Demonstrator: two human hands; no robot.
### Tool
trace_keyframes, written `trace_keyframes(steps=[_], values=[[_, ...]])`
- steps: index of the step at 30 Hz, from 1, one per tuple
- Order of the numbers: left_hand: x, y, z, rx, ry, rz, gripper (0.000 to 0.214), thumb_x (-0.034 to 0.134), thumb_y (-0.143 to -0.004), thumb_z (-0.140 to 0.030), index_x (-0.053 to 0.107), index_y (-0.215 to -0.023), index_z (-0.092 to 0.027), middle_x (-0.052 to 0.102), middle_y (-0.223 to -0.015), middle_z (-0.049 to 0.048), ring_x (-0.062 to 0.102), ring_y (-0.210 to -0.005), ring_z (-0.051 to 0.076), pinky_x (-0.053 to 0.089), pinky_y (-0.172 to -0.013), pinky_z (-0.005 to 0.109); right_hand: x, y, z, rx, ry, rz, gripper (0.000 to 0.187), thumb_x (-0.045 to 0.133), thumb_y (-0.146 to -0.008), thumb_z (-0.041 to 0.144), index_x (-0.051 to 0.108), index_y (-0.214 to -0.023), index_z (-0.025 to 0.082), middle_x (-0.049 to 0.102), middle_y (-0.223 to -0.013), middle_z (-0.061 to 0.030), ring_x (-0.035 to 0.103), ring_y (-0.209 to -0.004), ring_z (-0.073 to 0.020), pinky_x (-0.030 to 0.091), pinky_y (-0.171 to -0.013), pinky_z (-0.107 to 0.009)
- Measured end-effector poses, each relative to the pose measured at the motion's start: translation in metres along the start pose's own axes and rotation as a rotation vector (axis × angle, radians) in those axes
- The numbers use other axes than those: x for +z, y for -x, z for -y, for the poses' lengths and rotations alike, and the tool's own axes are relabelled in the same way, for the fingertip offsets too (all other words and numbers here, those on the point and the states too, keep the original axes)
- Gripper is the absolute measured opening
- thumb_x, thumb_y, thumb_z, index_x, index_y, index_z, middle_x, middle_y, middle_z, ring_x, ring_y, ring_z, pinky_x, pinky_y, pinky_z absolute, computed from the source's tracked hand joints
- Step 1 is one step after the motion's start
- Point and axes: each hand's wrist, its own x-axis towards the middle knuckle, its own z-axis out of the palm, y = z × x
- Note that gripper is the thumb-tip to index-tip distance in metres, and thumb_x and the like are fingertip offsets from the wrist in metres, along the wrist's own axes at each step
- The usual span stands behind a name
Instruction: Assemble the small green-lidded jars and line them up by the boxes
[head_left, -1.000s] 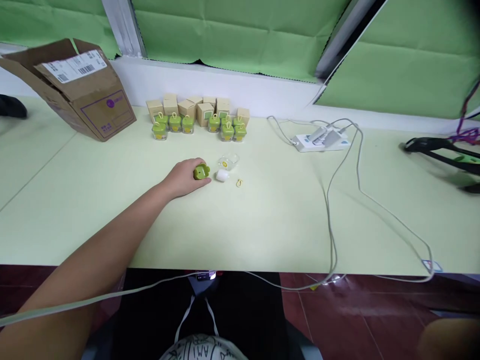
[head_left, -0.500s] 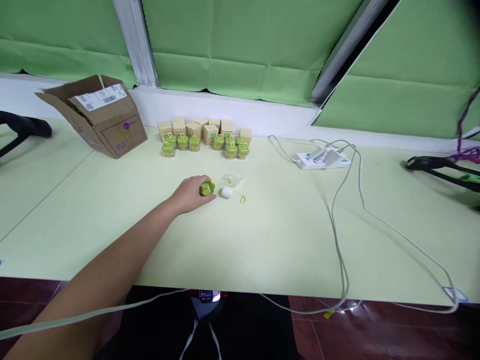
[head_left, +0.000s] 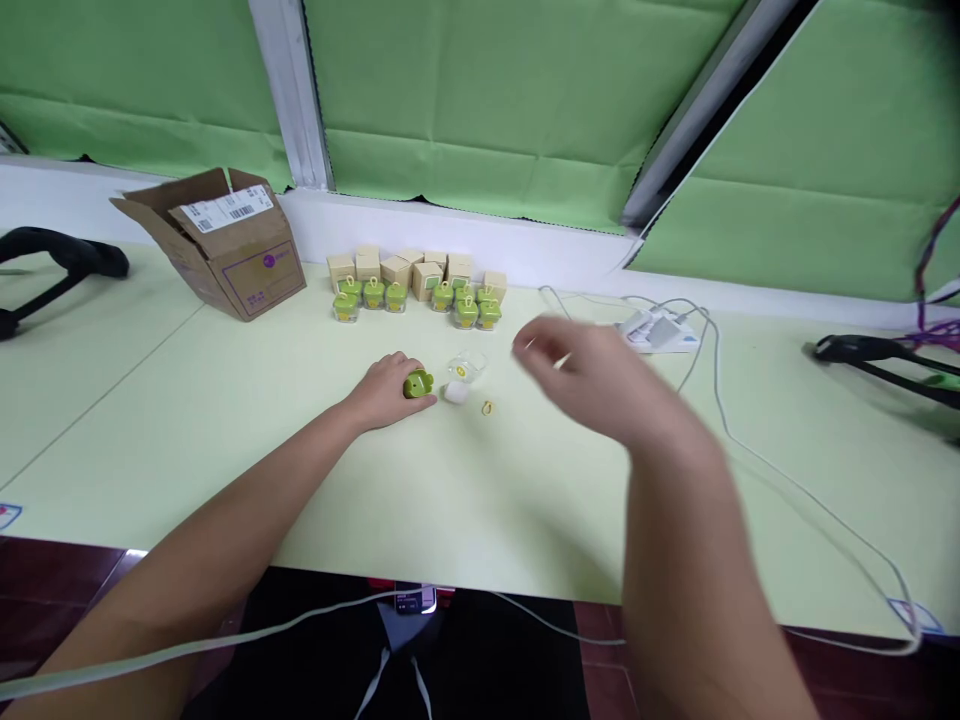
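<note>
Left hand (head_left: pixel 386 393) rests on the table, fingers closed around a green plastic piece (head_left: pixel 418 384), which sits at the fingertips. Right hand (head_left: pixel 592 375) is raised over the table, well apart from the left; motion-blurred, fingers loosely curled, seemingly empty. Just right of the green piece: a clear plastic cube (head_left: pixel 465 368) with a yellow mark inside, a white rounded piece (head_left: pixel 455 392) touching its near side, and a small yellow loop (head_left: pixel 487 407) lying alone. Far edge: a row of green-topped clear cubes (head_left: pixel 412 302) before small kraft boxes (head_left: pixel 412 270). Far left, an open cardboard carton (head_left: pixel 259 270). Far right, a white power strip (head_left: pixel 660 330) with grey cables (head_left: pixel 720 410), partly behind the right hand.
</note>
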Motion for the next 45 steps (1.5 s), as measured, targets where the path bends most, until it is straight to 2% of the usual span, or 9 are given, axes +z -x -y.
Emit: trace_keyframes(steps=[4,10,15,24,28,34,39,42,45], values=[[0.003,-0.001,0.001,0.002,-0.001,0.017,0.053,0.064,-0.086,-0.064,0.065,-0.12,-0.023,0.062,-0.117,0.0102,0.059,-0.114,0.032,0.047,-0.102,0.046,0.039,-0.007,-0.009,0.16,0.278,0.488,0.02,0.075,-0.087,0.037,0.074,-0.097,0.02,0.076,-0.094,-0.0105,0.065,-0.068,-0.0206,0.044,-0.06,-0.032],[0.007,-0.006,0.003,0.001,-0.008,-0.011,0.05,0.065,-0.086,-0.06,0.065,-0.117,-0.021,0.064,-0.115,0.0099,0.061,-0.107,0.031,0.048,-0.095,0.045,0.073,-0.003,-0.015,0.11,0.286,0.526,0.013,0.059,-0.094,0.026,0.069,-0.09,0.02,0.074,-0.095,-0.0105,0.064,-0.073,-0.0194,0.039,-0.06,-0.029],[0.007,-0.004,0.002,-0.01,0.05,-0.043,0.048,0.067,-0.085,-0.058,0.064,-0.116,-0.022,0.064,-0.114,0.0081,0.062,-0.103,0.028,0.049,-0.09,0.041,0.07,0.001,-0.011,0.026,0.204,0.434,0.017,0.057,-0.091,0.017,0.068,-0.078,0.02,0.074,-0.086,-0.0082,0.062,-0.074,-0.0197,0.039,-0.064,-0.03],[0.005,0.002,-0.009,0.053,0.162,-0.116,0.048,0.068,-0.085,-0.061,0.064,-0.112,-0.022,0.061,-0.111,0.0077,0.062,-0.099,0.025,0.05,-0.084,0.038,0.082,0.005,-0.006,-0.223,-0.205,-0.054,0.013,0.056,-0.096,0.033,0.062,-0.096,0.021,0.073,-0.088,-0.0045,0.062,-0.067,-0.0156,0.048,-0.067,-0.029],[0.005,0.004,-0.013,0.106,0.201,-0.194,0.045,0.064,-0.089,-0.056,0.059,-0.116,-0.02,0.061,-0.116,0.0091,0.06,-0.106,0.026,0.049,-0.09,0.04,0.094,0.012,-0.001,-0.273,-0.287,-0.038,0.015,0.056,-0.097,0.038,0.057,-0.098,0.023,0.072,-0.087,-0.0027,0.063,-0.066,-0.0146,0.048,-0.064,-0.028],[0.008,0.004,-0.009,0.067,-0.041,-0.051,0.045,0.059,-0.09,-0.06,0.062,-0.111,-0.02,0.06,-0.122,0.0137,0.053,-0.12,0.035,0.043,-0.102,0.051,0.102,0.013,-0.002,-0.281,-0.305,0.036,0.014,0.056,-0.096,0.037,0.057,-0.094,0.024,0.069,-0.081,-0.0008,0.062,-0.066,-0.0145,0.047,-0.062,-0.028],[0.006,0.007,-0.009,0.071,-0.032,0.049,0.074,0.051,-0.093,-0.069,0.046,-0.148,-0.019,0.046,-0.154,0.019,0.039,-0.144,0.039,0.031,-0.117,0.06,0.104,0.011,-0.006,-0.269,-0.335,0.019,0.015,0.056,-0.097,0.039,0.058,-0.094,0.024,0.07,-0.083,-0.0012,0.062,-0.066,-0.0148,0.049,-0.064,-0.029],[0.003,0.008,-0.008,0.128,0.102,-0.057,0.065,0.035,-0.104,-0.058,0.034,-0.16,-0.024,0.034,-0.166,0.0158,0.029,-0.155,0.034,0.027,-0.123,0.059,0.104,0.01,-0.007,-0.254,-0.338,-0.022,0.016,0.057,-0.096,0.04,0.059,-0.095,0.024,0.07,-0.083,-0.0013,0.062,-0.065,-0.0148,0.05,-0.065,-0.029],[0.0,0.004,-0.006,0.277,0.203,-0.369,0.046,0.032,-0.107,-0.036,0.057,-0.145,-0.029,0.04,-0.164,0.0088,0.034,-0.152,0.027,0.033,-0.122,0.053,0.103,0.011,-0.007,-0.236,-0.34,-0.049,0.017,0.057,-0.096,0.04,0.06,-0.095,0.024,0.072,-0.084,-0.0017,0.062,-0.065,-0.0149,0.05,-0.066,-0.03]])
